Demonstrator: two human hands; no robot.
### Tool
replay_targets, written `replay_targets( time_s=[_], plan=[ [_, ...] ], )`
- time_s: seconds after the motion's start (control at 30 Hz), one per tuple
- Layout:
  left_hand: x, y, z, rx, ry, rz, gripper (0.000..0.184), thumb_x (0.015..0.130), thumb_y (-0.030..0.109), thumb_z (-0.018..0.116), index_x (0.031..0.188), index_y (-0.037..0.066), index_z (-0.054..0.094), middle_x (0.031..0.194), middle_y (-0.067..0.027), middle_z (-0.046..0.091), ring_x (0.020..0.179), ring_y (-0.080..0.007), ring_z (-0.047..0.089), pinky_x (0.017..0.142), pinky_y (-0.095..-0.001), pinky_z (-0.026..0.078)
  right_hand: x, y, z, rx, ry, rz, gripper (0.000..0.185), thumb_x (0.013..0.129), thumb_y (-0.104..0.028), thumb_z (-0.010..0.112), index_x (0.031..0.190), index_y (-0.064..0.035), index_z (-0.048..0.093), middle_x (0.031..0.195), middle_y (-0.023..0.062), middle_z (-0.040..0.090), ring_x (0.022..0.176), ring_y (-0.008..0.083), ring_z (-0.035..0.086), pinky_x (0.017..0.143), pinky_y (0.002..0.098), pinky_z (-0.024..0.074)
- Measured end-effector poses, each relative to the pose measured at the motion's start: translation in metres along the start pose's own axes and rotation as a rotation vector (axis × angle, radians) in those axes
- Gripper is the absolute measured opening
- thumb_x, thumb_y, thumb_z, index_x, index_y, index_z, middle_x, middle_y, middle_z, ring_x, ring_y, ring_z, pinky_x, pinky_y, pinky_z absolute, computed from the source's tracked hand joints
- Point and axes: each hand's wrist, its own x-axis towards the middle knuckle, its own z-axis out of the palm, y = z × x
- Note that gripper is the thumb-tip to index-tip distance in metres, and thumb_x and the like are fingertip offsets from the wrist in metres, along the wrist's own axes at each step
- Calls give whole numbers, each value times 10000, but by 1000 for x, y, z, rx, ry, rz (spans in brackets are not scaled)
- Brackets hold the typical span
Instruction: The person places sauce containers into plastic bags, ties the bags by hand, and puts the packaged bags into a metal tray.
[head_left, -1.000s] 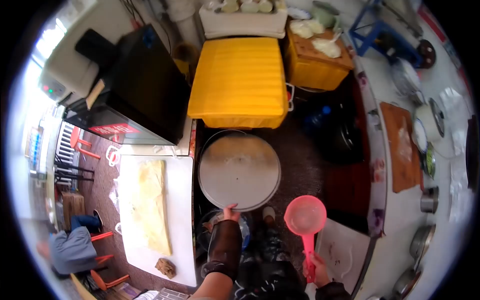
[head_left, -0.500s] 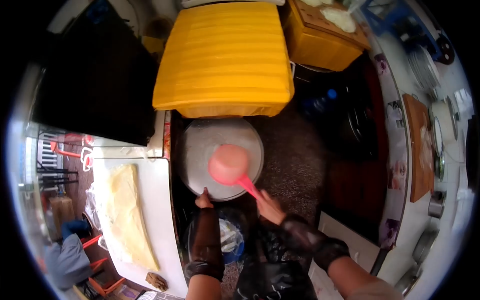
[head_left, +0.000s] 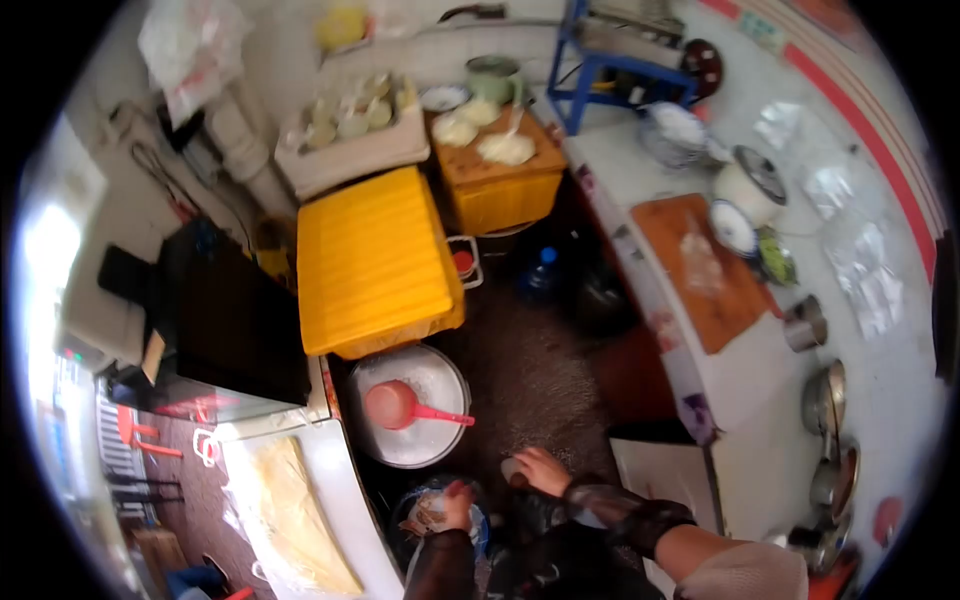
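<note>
A pink water dipper (head_left: pixel 390 405) lies on the round metal lid (head_left: pixel 430 447), its handle pointing right past the rim. My right hand (head_left: pixel 543 471) is below and right of the lid, apart from the dipper, with its fingers stretched out and nothing visible in them. Over the blue bin (head_left: pixel 484 535) is my left hand (head_left: pixel 458 505), blurred, so its grip cannot be made out. White and brownish scraps fill the bin. Dark sheer sleeves cover both forearms.
A yellow-covered box (head_left: pixel 375 265) stands behind the lid. To the left, a white table (head_left: pixel 335 460) bears a plastic-wrapped yellowish slab (head_left: pixel 300 515). On the right counter are a cutting board (head_left: pixel 690 270) and several pots. A blue-capped bottle (head_left: pixel 543 275) stands on the floor.
My right hand has let go of the dipper, which now rests on the lid. Both hands have drawn back from the lid toward my body. The view has tilted up.
</note>
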Motion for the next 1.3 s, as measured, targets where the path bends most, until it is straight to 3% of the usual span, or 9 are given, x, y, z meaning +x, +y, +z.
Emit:
replay_targets(
  time_s=[0.23, 0.33, 0.5, 0.63, 0.8, 0.97, 1.1, 1.17, 1.3],
  plan=[
    [-254, 202, 226, 241, -754, 81, 246, 938, 91, 537, 1166, 6, 574, 1080, -77, 621, 945, -195, 615, 820, -318, 505, -197, -12, -266, 37, 660, 334, 86, 846, -105, 596, 874, -24, 598, 812, 152, 583, 767, 311, 577, 680, 374, 459],
    [-293, 223, 301, 274, -867, 105, 235, 936, 93, 557, 1147, -8, 585, 1051, -90, 634, 918, -189, 624, 811, -313, 515, -227, 45, -374, -112, 954, 488, 103, 891, -133, 538, 877, -44, 587, 788, 139, 593, 732, 320, 586, 661, 387, 467],
    [-297, 185, 398, 313, -901, 75, 236, 944, 84, 524, 1157, -12, 563, 1087, -97, 621, 954, -197, 610, 845, -327, 500, -228, 161, -565, 199, 1277, 373, 118, 885, -130, 559, 870, -17, 591, 776, 116, 613, 746, 301, 608, 675, 395, 486],
    [-299, 152, 456, 310, -855, -32, 240, 946, 79, 515, 1162, -18, 557, 1083, -112, 618, 955, -208, 607, 843, -333, 502, -270, 241, -693, -943, 1070, 693, 240, 751, -96, 623, 977, -32, 577, 999, 120, 570, 925, 284, 547, 796, 394, 446],
    [-304, 136, 510, 342, -789, -129, 255, 943, 89, 526, 1171, -24, 550, 1086, -129, 613, 959, -219, 603, 851, -336, 503, -363, 278, -821, -1496, 824, 485, 190, 765, -116, 526, 939, -46, 560, 1009, 94, 537, 1026, 246, 489, 896, 370, 377],
    [-328, 119, 572, 469, -920, -67, 283, 956, 125, 520, 1184, -43, 538, 1100, -133, 610, 997, -226, 597, 879, -351, 497, -364, 264, -819, -1206, 742, 72, 169, 733, -104, 554, 888, -37, 552, 942, 124, 553, 946, 286, 529, 833, 399, 425],
    [-399, 119, 646, 318, -1161, -57, 366, 975, 243, 508, 1195, -49, 532, 1142, -136, 599, 1053, -217, 587, 939, -365, 467, -308, 188, -687, -729, 682, -83, 223, 742, -99, 580, 961, -56, 589, 934, 135, 567, 921, 313, 534, 789, 408, 438],
    [-440, 131, 685, 195, -1270, -196, 401, 975, 304, 506, 1201, -25, 548, 1135, -117, 606, 1046, -195, 591, 922, -369, 476, -294, 124, -635, -627, 371, -18, 194, 764, -122, 575, 951, -73, 592, 1000, 110, 580, 995, 306, 539, 884, 401, 437],
    [-396, 109, 694, 352, -1267, -175, 431, 963, 387, 512, 1181, 21, 581, 1090, -71, 637, 1000, -174, 611, 853, -377, 507, -280, 92, -607, -288, 474, -208, 249, 838, -193, 585, 1038, -46, 604, 1062, 142, 595, 1060, 320, 540, 938, 414, 434]
  ],
)
